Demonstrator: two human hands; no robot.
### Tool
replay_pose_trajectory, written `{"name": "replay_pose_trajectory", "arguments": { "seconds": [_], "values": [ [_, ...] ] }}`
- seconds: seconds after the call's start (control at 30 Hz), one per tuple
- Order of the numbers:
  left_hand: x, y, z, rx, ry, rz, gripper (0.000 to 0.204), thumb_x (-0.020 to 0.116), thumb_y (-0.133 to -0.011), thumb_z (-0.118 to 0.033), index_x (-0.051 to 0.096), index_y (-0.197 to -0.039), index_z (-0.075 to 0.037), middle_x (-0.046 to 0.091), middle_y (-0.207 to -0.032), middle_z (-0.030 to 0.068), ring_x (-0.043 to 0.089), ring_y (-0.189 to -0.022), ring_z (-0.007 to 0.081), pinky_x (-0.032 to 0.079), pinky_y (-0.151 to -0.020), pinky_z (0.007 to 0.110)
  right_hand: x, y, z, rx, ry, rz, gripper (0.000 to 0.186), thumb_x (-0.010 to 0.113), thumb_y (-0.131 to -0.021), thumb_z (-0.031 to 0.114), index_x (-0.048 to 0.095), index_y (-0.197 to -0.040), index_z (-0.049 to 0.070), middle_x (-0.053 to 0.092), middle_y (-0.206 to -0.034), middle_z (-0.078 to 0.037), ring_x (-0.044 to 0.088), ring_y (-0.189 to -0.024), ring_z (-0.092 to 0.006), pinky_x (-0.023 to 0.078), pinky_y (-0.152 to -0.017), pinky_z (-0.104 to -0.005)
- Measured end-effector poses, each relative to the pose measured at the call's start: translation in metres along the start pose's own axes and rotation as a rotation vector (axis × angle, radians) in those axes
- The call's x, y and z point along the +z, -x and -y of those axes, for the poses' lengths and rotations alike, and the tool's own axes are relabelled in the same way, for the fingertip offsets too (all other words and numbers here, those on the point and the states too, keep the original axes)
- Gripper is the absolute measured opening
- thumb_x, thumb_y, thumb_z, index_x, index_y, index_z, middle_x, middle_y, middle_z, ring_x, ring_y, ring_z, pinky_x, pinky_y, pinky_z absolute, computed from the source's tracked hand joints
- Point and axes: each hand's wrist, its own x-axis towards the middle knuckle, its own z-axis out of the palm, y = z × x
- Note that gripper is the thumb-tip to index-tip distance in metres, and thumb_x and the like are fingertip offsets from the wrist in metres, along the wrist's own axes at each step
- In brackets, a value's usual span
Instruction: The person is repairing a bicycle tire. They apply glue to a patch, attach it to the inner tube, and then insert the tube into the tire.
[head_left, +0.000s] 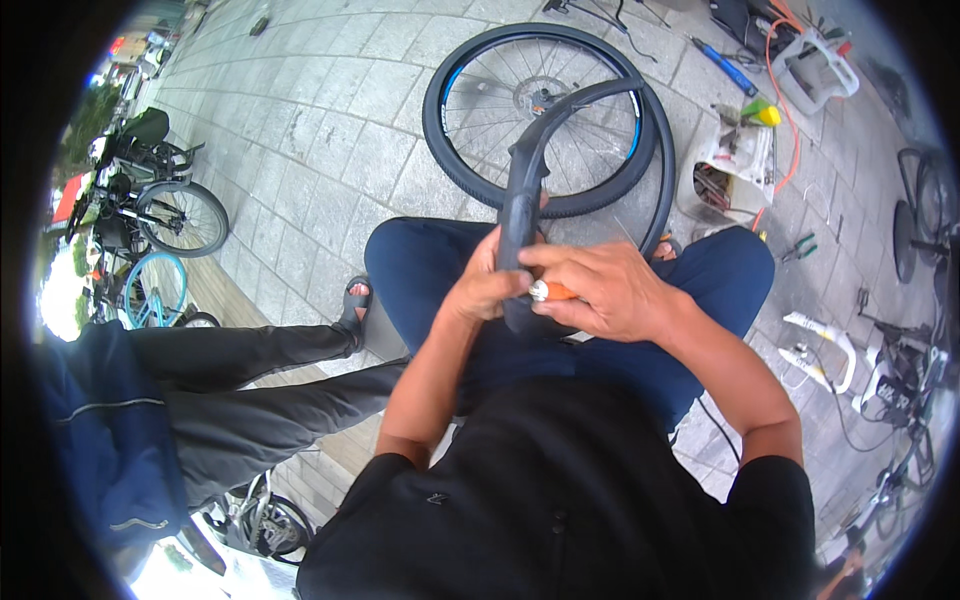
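Head view: left hand grips black inner tube above the lap; right hand pinches orange-and-silver piece beside it. Tube arches across spoked wheel, far. Far right: white container, contents unclear; blue tool beyond. Bystander's legs left.

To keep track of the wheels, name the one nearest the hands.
The black-tyred wheel with blue rim markings, lying on the paving; the other wheels are farther off, toward the picture's edges.
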Motion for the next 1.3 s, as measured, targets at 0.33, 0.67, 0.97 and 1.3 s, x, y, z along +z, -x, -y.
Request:
{"name": "replay_pose_trajectory", "arguments": {
  "seconds": [0.33, 0.67, 0.97, 1.3],
  "values": [
    [-0.158, -0.101, -0.081, -0.33, -1.06, -0.527, 0.1, 0.095, -0.078, -0.047, 0.053, -0.154, 0.004, 0.07, -0.103, 0.0127, 0.063, -0.078, 0.0147, 0.05, -0.059, 0.032, -0.024, 0.031, -0.003, 0.537, -0.187, -0.254, 0.024, 0.074, -0.105, 0.025, 0.066, -0.106, 0.002, 0.068, -0.085, -0.012, 0.068, -0.071, -0.0237, 0.054, -0.071, -0.0372],
    [-0.056, -0.022, -0.03, 0.084, 0.87, -0.4, 0.055, 0.067, -0.101, -0.038, 0.053, -0.13, 0.006, 0.052, -0.087, 0.008, 0.05, -0.076, 0.021, 0.047, -0.068, 0.033, 0.035, 0.031, 0.017, 0.564, -0.441, -0.21, 0.02, 0.076, -0.103, 0.018, 0.071, -0.109, -0.001, 0.067, -0.079, -0.008, 0.06, -0.071, -0.0124, 0.052, -0.067, -0.032],
    [0.033, -0.001, -0.019, 0.246, 0.788, -0.237, 0.049, 0.064, -0.09, -0.012, 0.055, -0.135, 0.006, 0.057, -0.094, 0.0088, 0.057, -0.089, 0.0237, 0.051, -0.09, 0.04, 0.033, 0.025, 0.049, 0.539, -0.413, -0.151, 0.026, 0.071, -0.108, 0.019, 0.064, -0.124, -0.001, 0.06, -0.08, 0.003, 0.05, -0.072, -0.0027, 0.044, -0.062, -0.0243],
    [0.037, 0.016, -0.019, 0.286, 0.541, -0.147, 0.039, 0.06, -0.102, 0.01, 0.052, -0.14, 0.003, 0.063, -0.12, 0.011, 0.058, -0.142, 0.032, 0.05, -0.124, 0.046, 0.029, 0.012, 0.057, 0.49, -0.433, -0.259, 0.027, 0.074, -0.106, 0.019, 0.069, -0.123, -0.002, 0.067, -0.086, -0.001, 0.057, -0.075, -0.005, 0.049, -0.067, -0.0259]
  ]
}}
